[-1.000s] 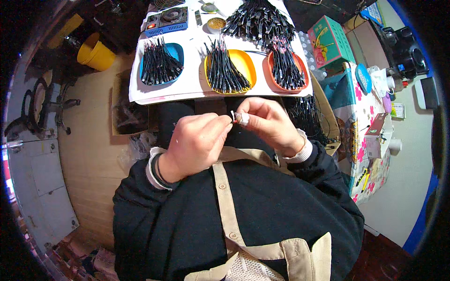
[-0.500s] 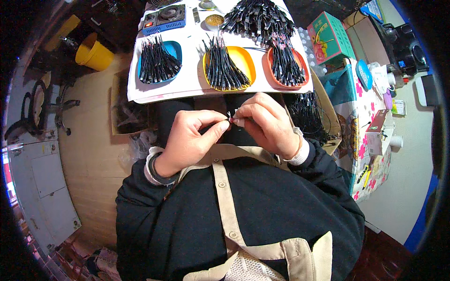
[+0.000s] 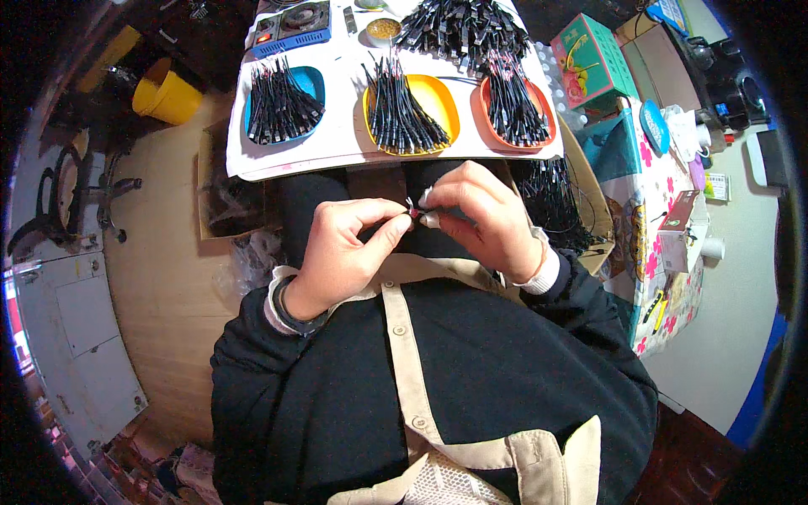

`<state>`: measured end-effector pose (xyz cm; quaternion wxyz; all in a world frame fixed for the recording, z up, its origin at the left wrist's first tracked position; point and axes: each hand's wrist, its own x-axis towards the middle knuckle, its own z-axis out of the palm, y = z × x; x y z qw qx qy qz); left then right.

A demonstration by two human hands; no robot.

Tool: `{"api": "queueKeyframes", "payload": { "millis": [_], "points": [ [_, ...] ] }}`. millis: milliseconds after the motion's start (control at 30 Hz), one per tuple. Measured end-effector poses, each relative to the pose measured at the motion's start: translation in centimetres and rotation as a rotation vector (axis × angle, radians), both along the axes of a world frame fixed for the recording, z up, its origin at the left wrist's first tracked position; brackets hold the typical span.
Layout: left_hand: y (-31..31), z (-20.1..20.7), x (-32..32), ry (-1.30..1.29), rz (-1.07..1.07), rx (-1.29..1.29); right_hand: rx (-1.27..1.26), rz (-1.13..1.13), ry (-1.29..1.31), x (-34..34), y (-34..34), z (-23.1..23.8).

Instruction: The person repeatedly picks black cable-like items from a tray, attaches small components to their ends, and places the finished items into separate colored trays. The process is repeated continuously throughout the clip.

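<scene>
Just beyond my lap, my left hand (image 3: 349, 248) pinches a small cable end (image 3: 413, 213) between thumb and forefinger. Thin pale and reddish wires stick out of it, and the rest is hidden by the fingers. My right hand (image 3: 484, 215) is right beside it, thumb and forefinger parted around the wire tips, with white covers on those fingertips. Ahead on the white table (image 3: 337, 156) are bundles of short black cables: one in a blue tray (image 3: 313, 82), one in a yellow tray (image 3: 438, 101) and one in an orange tray (image 3: 549, 126).
At the table's back lie a big heap of black cables (image 3: 463, 34), a small bowl (image 3: 384, 32) and a blue device (image 3: 293, 34). Right of my legs, a cardboard box (image 3: 593, 215) holds more cables. A flowered tablecloth (image 3: 665, 316) covers a side table with yellow-handled pliers (image 3: 655, 311).
My right forefinger has lifted and spread away from the thumb near the wire tips. My left hand keeps its pinch in nearly the same place. The whole view has shifted slightly.
</scene>
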<state>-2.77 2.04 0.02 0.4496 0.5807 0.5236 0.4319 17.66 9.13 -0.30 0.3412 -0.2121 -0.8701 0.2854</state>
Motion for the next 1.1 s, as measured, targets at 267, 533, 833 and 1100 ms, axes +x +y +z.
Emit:
{"api": "queueKeyframes", "payload": {
  "millis": [267,533,833,1100],
  "points": [
    [0.4,-0.9,0.5,0.572,-0.027,0.677,-1.090,0.036,0.188,-1.0,-0.3,-1.1],
    [0.5,-1.2,-1.5,-0.018,-0.180,0.111,-0.719,0.054,0.058,-0.1,0.5,0.3],
    [0.4,-1.8,-2.2,-0.488,-0.413,-0.206,-0.186,0.266,-0.016,-0.4,0.2,1.2],
    [-1.2,-2.4,-1.5,-0.668,-0.240,-0.152,0.268,0.069,-0.136,1.2,1.1,1.7]
  ]
}}
